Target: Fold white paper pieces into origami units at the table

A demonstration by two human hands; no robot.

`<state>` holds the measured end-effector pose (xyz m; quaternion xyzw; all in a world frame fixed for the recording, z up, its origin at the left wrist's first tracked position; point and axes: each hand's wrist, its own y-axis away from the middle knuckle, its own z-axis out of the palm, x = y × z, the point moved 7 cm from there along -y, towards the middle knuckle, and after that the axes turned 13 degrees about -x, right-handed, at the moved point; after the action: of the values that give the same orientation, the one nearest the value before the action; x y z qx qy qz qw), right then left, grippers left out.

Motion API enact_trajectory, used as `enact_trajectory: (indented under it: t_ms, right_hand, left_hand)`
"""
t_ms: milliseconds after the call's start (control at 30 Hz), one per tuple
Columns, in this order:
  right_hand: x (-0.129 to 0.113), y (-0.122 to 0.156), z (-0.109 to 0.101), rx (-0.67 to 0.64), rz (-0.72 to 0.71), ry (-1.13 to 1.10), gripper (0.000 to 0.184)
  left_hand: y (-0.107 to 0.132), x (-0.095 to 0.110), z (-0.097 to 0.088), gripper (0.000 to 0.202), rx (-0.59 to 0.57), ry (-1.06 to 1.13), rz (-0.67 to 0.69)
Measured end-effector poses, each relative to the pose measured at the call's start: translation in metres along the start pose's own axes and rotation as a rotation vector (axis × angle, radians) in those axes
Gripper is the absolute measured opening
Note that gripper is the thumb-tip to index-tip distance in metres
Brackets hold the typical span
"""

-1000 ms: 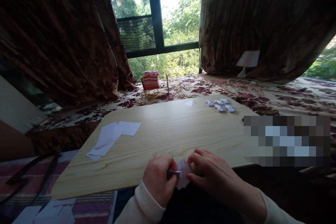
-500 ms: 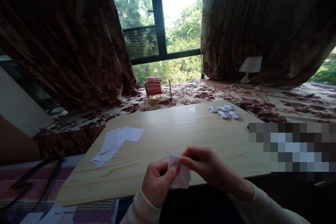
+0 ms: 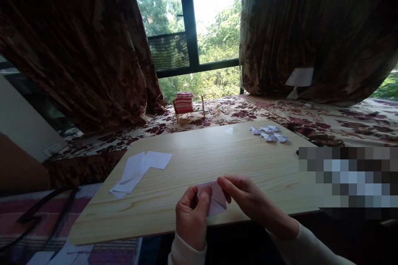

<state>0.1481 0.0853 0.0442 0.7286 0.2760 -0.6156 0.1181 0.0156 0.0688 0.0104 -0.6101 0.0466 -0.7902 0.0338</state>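
Head view: the left hand (image 3: 192,215) grips a folded paper (image 3: 217,206), its thumb laid across the upper left of the face. The right hand (image 3: 247,194) pinches the upper right corner of the same paper. Both are over the near edge of the bench (image 3: 192,161); whether the paper's underside touches the wood cannot be told.

Were the left thumb to ease off, the layers would probably slip and a crease could set crooked. A hard pull by the right hand might tear the corner, since the paper looks thin. Dropped so near the edge, it could fall off the near side.

On the left, flat sheets (image 3: 133,174) overlap; an arm sweeping that way could scatter them. At the far right sits a cluster of folded pieces (image 3: 269,134), some touching, light enough that a knock or draught might shift them. Near the far edge, a pale triangle (image 3: 230,131) could be paper or glare.

Farther off, on a flowered cloth (image 3: 239,114), stand folded towels (image 3: 184,102) in a small rack (image 3: 203,107), with a lamp (image 3: 300,77) to the right.
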Motion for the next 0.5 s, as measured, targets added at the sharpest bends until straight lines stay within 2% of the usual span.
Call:
enact_trajectory:
  t_ms: [67, 167, 267, 367, 433, 500]
  right_hand:
    - [0.002, 0.003, 0.0, 0.008, -0.005, -0.007, 0.047]
    - [0.005, 0.008, 0.0, 0.071, 0.014, 0.014, 0.038]
    - [0.007, 0.008, 0.0, 0.101, 0.021, 0.049, 0.032]
    - [0.004, 0.007, -0.004, 0.127, -0.005, 0.121, 0.034]
    - [0.0, 0.009, -0.007, 0.139, -0.023, 0.187, 0.037]
    - [-0.004, 0.015, -0.011, 0.162, -0.051, 0.268, 0.028]
  left_hand:
    - [-0.002, -0.011, -0.006, 0.029, 0.038, 0.096, -0.022]
    - [-0.003, -0.022, -0.012, 0.027, 0.067, 0.168, -0.024]
    - [-0.004, -0.023, -0.01, 0.027, 0.018, 0.169, -0.032]
    - [-0.007, -0.02, -0.005, 0.031, -0.063, 0.133, -0.079]
    - [-0.008, -0.018, -0.005, 0.031, -0.071, 0.136, -0.104]
    - [-0.009, -0.017, -0.008, 0.029, -0.054, 0.162, -0.116]
